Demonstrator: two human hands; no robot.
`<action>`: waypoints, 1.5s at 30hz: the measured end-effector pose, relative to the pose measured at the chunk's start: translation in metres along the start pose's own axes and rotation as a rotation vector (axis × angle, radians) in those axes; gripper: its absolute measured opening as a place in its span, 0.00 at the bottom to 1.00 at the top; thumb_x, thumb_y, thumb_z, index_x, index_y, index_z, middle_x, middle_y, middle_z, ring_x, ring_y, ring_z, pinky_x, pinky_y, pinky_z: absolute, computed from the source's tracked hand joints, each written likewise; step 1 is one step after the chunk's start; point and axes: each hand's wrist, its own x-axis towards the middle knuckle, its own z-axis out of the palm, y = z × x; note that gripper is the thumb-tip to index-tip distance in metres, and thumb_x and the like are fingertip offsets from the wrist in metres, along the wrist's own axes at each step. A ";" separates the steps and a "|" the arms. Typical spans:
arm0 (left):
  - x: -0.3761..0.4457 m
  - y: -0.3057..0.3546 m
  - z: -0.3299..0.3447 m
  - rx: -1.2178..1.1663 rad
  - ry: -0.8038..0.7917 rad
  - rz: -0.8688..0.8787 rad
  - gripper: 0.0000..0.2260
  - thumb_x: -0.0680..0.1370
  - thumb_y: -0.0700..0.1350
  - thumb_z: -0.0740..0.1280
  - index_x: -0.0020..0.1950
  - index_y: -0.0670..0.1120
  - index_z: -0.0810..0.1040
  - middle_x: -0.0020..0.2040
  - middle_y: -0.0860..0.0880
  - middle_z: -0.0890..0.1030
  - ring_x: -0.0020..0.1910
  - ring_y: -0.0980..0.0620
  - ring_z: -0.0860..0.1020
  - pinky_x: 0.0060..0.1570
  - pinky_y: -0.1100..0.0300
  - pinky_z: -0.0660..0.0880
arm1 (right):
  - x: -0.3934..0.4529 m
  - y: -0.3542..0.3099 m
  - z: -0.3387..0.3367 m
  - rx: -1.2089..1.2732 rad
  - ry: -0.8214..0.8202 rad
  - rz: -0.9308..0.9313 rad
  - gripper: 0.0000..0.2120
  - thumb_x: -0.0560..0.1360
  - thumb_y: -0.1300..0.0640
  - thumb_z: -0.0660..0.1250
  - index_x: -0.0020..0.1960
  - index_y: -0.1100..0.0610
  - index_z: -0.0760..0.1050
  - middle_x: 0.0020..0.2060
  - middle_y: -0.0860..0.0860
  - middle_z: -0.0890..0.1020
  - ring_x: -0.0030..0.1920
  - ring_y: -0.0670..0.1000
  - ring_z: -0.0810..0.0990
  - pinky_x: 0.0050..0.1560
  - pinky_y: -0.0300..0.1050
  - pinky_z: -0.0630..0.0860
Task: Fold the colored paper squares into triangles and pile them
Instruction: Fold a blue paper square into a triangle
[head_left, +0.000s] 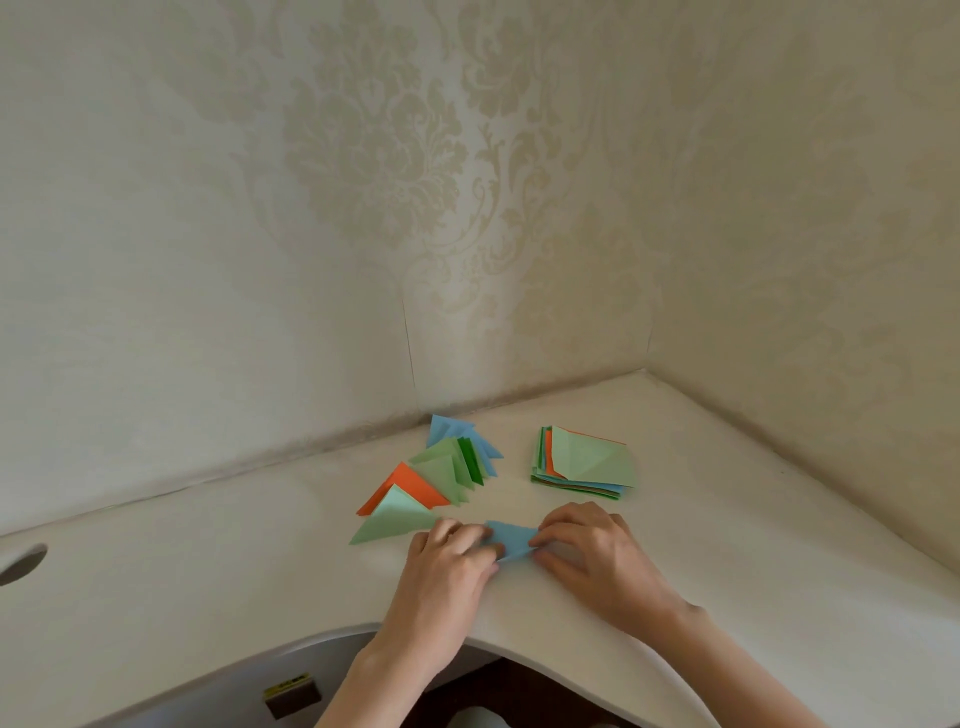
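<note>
Hands flank a small blue paper square on the bench, left hand and right hand pinching its ends; corners should probably meet exactly before creasing.

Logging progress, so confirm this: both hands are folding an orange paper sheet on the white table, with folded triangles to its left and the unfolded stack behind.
One detail is wrong: the sheet under the left hand and right hand is a light blue paper sheet, not orange, as the head view shows. The folded paper triangles, unfolded paper stack and white table stand as stated.
</note>
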 end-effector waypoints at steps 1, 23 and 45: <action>0.000 -0.004 0.000 -0.039 0.015 -0.049 0.08 0.67 0.44 0.78 0.42 0.53 0.83 0.47 0.59 0.80 0.46 0.54 0.74 0.38 0.56 0.75 | 0.001 0.000 0.001 0.002 0.003 0.003 0.17 0.75 0.38 0.55 0.50 0.43 0.79 0.50 0.38 0.76 0.51 0.41 0.72 0.52 0.43 0.69; 0.017 0.004 0.009 -0.067 -0.025 -0.537 0.11 0.76 0.60 0.64 0.47 0.53 0.73 0.46 0.58 0.75 0.47 0.55 0.71 0.44 0.60 0.63 | 0.018 -0.029 0.021 -0.087 0.057 0.352 0.15 0.72 0.34 0.64 0.43 0.46 0.75 0.44 0.42 0.72 0.50 0.46 0.71 0.50 0.43 0.62; 0.012 0.018 -0.010 -0.125 -0.044 -0.529 0.07 0.81 0.45 0.61 0.57 0.48 0.74 0.54 0.50 0.74 0.49 0.53 0.68 0.48 0.63 0.68 | 0.013 -0.019 0.016 0.137 0.028 0.324 0.07 0.73 0.47 0.70 0.42 0.42 0.71 0.43 0.41 0.73 0.50 0.46 0.71 0.54 0.44 0.65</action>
